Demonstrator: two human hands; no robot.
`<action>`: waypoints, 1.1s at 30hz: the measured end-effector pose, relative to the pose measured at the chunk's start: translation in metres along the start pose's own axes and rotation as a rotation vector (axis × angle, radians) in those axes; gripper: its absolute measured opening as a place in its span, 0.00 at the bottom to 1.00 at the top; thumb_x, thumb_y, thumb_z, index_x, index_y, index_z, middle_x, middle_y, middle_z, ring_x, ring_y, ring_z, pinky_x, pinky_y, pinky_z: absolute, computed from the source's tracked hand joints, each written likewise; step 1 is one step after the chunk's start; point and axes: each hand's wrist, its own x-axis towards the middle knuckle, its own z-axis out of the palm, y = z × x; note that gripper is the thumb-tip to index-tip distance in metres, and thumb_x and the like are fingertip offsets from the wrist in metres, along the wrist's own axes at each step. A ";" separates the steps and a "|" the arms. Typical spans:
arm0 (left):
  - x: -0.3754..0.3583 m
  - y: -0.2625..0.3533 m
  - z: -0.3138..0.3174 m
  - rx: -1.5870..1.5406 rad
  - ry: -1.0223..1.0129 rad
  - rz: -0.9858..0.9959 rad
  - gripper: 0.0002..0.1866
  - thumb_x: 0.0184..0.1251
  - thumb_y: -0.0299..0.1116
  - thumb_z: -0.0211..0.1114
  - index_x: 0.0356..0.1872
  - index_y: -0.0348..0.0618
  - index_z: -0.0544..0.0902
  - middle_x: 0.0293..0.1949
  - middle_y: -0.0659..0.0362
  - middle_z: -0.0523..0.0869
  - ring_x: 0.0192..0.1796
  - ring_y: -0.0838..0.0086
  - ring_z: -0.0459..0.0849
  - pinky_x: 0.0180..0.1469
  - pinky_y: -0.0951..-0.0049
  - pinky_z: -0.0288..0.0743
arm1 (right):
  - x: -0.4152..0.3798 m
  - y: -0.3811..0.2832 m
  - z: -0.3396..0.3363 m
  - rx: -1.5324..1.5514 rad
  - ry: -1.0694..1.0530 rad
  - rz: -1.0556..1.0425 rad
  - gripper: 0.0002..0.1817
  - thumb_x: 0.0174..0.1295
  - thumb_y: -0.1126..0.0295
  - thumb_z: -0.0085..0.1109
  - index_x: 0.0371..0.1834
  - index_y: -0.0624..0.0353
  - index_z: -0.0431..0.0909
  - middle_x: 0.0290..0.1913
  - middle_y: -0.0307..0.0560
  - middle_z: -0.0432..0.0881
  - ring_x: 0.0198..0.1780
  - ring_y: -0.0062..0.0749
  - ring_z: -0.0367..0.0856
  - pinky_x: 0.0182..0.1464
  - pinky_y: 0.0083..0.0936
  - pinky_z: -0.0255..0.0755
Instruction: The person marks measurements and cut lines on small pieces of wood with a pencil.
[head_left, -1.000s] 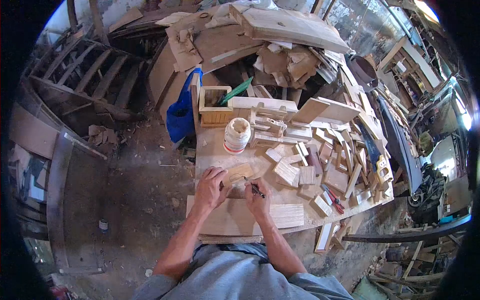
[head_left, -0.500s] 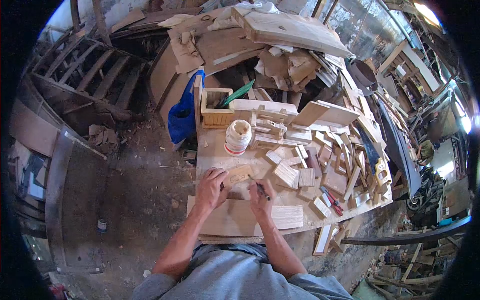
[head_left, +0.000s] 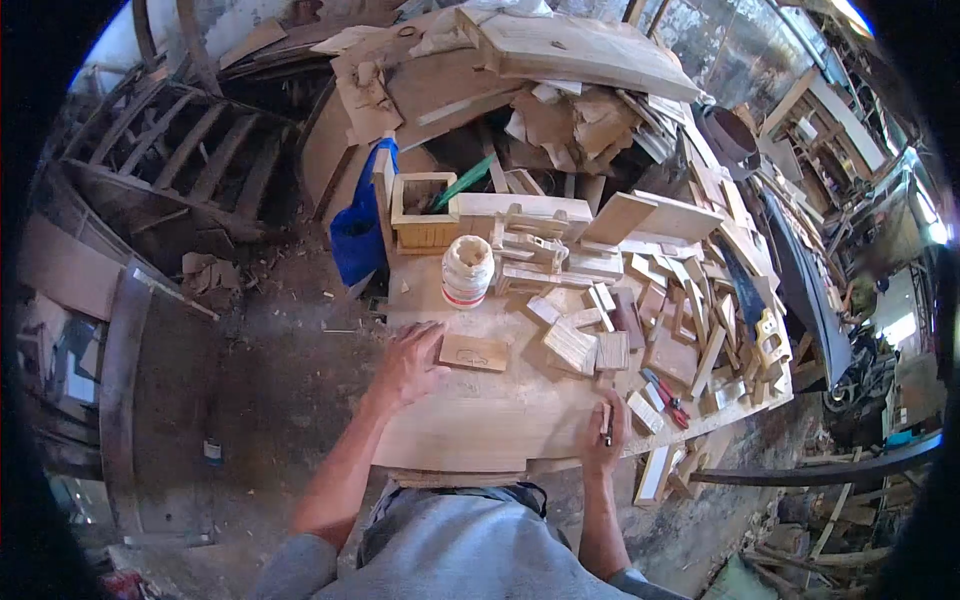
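A small wooden block (head_left: 486, 352) lies on the bench, with a rounded outline drawn on its upper face. My left hand (head_left: 408, 366) rests at the block's left end, fingers stretched forward and thumb apart. In my right hand (head_left: 602, 436), closed near the bench's front edge, is a dark pen (head_left: 607, 426) pointing forward. Between my hands and my body a wide pale board (head_left: 455, 438) lies along the front edge. Just beyond the block stands an uncapped white jar (head_left: 467, 273) with pale smears around its mouth.
Wood offcuts (head_left: 574, 345) crowd the bench's right side, with red-handled pliers (head_left: 668, 400) and a handsaw (head_left: 770, 340) among them. A wooden box (head_left: 425, 236) and a wooden jig (head_left: 535, 245) stand at the back. A blue cloth (head_left: 358, 235) hangs at the left edge.
My right hand has moved away from the block, right and toward me, with the pen. The block now lies straighter, and my left hand has shifted slightly left at its end.
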 end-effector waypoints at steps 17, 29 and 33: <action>-0.010 0.027 0.034 -0.256 0.099 -0.112 0.34 0.55 0.21 0.79 0.67 0.41 0.81 0.66 0.49 0.77 0.66 0.55 0.81 0.66 0.60 0.80 | -0.008 -0.040 0.044 0.092 -0.359 -0.096 0.26 0.68 0.73 0.61 0.70 0.63 0.75 0.62 0.59 0.81 0.64 0.57 0.77 0.67 0.50 0.68; -0.005 0.018 0.041 -0.101 0.150 0.026 0.32 0.54 0.23 0.75 0.65 0.36 0.80 0.64 0.44 0.79 0.68 0.48 0.78 0.70 0.55 0.75 | 0.034 -0.070 0.075 0.543 -0.366 -0.027 0.18 0.78 0.69 0.57 0.64 0.66 0.80 0.48 0.53 0.88 0.47 0.39 0.87 0.48 0.33 0.78; -0.005 0.022 0.035 0.028 0.102 0.060 0.33 0.56 0.27 0.73 0.65 0.30 0.79 0.66 0.42 0.78 0.70 0.45 0.74 0.76 0.50 0.69 | 0.050 -0.063 0.083 0.857 -0.505 0.359 0.14 0.79 0.69 0.58 0.56 0.68 0.87 0.39 0.44 0.88 0.37 0.19 0.83 0.42 0.23 0.78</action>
